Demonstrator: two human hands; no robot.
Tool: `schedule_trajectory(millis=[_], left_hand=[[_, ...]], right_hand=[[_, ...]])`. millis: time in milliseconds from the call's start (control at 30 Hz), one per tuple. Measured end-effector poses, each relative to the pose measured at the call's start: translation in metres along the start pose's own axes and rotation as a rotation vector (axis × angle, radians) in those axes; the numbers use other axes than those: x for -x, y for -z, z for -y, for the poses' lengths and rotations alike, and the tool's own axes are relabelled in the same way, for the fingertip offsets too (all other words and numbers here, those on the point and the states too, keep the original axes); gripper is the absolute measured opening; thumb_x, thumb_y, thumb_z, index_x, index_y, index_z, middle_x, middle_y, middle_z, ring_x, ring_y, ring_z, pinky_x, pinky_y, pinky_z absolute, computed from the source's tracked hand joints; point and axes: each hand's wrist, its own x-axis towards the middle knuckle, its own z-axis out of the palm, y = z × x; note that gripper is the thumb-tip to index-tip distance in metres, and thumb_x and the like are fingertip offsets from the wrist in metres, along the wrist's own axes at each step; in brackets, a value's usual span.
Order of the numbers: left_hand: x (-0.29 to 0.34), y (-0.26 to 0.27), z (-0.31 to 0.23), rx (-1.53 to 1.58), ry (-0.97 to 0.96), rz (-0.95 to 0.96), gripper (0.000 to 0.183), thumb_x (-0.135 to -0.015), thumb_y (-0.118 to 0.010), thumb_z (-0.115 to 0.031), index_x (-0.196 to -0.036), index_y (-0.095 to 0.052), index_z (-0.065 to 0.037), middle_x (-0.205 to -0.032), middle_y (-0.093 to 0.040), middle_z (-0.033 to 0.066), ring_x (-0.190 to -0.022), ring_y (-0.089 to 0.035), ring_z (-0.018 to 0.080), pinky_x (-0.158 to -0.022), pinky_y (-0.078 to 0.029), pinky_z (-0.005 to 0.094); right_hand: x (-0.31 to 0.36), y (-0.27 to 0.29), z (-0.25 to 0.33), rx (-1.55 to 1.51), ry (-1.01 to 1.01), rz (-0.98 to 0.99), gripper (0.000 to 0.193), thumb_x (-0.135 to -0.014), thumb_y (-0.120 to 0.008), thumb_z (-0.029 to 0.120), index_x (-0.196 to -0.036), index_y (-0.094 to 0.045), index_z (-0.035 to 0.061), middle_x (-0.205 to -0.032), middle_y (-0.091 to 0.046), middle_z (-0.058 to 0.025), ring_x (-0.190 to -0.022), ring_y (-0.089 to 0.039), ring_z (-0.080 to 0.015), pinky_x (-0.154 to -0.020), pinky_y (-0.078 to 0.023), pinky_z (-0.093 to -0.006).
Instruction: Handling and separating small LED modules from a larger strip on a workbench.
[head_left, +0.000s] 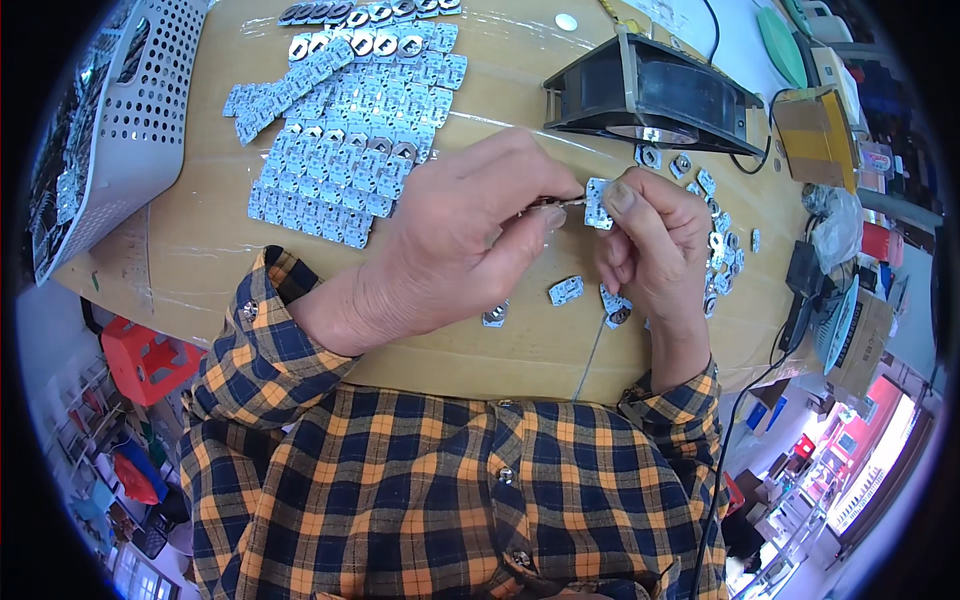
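Note:
My left hand is closed in a pinch around a thin pointed metal tool, most of it hidden by the fingers. Its tip meets the edge of a small pale-blue circuit board. That board is held between the thumb and fingers of my right hand. Below the hands lie a loose board and another with a round metal part. One more such board rests under my right hand. To the left, joined panels of the same boards are spread in overlapping rows.
A black boxy fan stands at the back right. Several loose boards are heaped right of my hand. At the left edge is a white perforated basket. A cardboard box and black cables lie far right, and a red stool stands below the table.

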Motion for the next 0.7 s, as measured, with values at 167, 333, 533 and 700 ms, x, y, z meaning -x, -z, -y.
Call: schedule_trajectory(millis=[167,333,533,700], left_hand=[[-0.001,0.001,-0.001,-0.043,-0.065,0.059,0.021,-0.078,-0.062,0.01,-0.098,-0.063,0.002,-0.09,-0.064,0.0115,-0.079,-0.065,0.0175,-0.064,-0.051,0.0273],[0.002,-0.001,0.003,0.113,0.075,-0.015,0.019,-0.082,-0.06,0.009,-0.099,-0.063,0.003,-0.091,-0.064,0.0098,-0.078,-0.063,0.0152,-0.065,-0.049,0.0241],[0.004,-0.008,-0.006,0.202,0.167,0.133,0.016,-0.086,-0.06,0.003,-0.101,-0.064,0.002,-0.09,-0.064,0.0092,-0.074,-0.062,0.0111,-0.066,-0.048,0.0225],[0.003,-0.007,-0.001,0.219,0.211,0.122,0.015,-0.087,-0.06,-0.001,-0.102,-0.065,0.002,-0.084,-0.065,0.0063,-0.071,-0.06,0.0086,-0.063,-0.047,0.0227]], right_hand=[[0.005,0.007,-0.003,-0.005,0.027,0.031,0.028,-0.097,-0.057,0.017,-0.075,-0.061,0.0,-0.051,-0.051,0.0013,-0.037,-0.043,-0.0038,-0.037,-0.03,-0.0196],[0.003,0.023,0.007,0.139,-0.029,0.141,0.028,-0.097,-0.057,0.017,-0.075,-0.061,-0.0004,-0.054,-0.05,0.0011,-0.044,-0.042,-0.0042,-0.042,-0.031,-0.0215],[0.005,0.027,0.002,0.489,0.145,0.227,0.028,-0.096,-0.059,0.016,-0.075,-0.059,-0.0021,-0.061,-0.048,0.0009,-0.057,-0.042,-0.0077,-0.051,-0.034,-0.0256],[0.006,0.032,0.01,0.391,0.108,0.177,0.028,-0.095,-0.06,0.017,-0.075,-0.06,-0.0021,-0.058,-0.047,0.0015,-0.053,-0.041,-0.0063,-0.049,-0.033,-0.0253]])
